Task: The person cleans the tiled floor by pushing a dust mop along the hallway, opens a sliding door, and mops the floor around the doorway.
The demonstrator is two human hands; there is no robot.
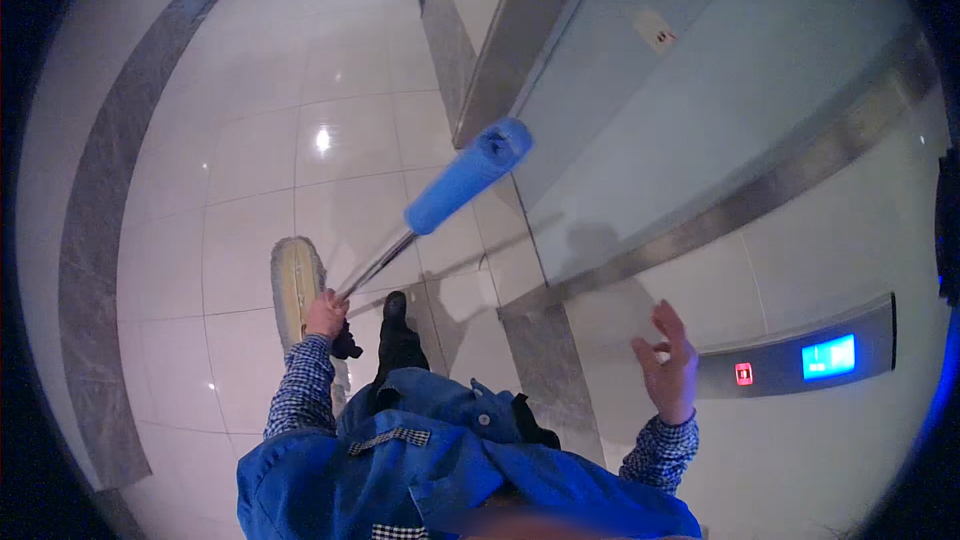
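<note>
My left hand (327, 313) is closed around a thin metal pole (379, 264) that slants up and to the right. A thick blue cylindrical grip (469, 176) with a hole at its tip covers the pole's upper end. Partly behind my left hand, a flat mop head (298, 277) with a yellowish top and grey fringe lies on the tiled floor; whether the pole joins it is hidden. My right hand (670, 367) is raised with fingers apart, holding nothing visible. It is left of a wall-mounted elevator call panel (776, 367) with a red-lit button (743, 373) and a bright blue screen (828, 357).
Glossy pale floor tiles (247, 255) stretch ahead, bordered by a dark stone strip (97, 255) on the left. Grey metal elevator doors (675, 127) with a small sticker (655, 30) stand at right, framed by a metal edge (750, 214). My black shoe (395, 305) points forward.
</note>
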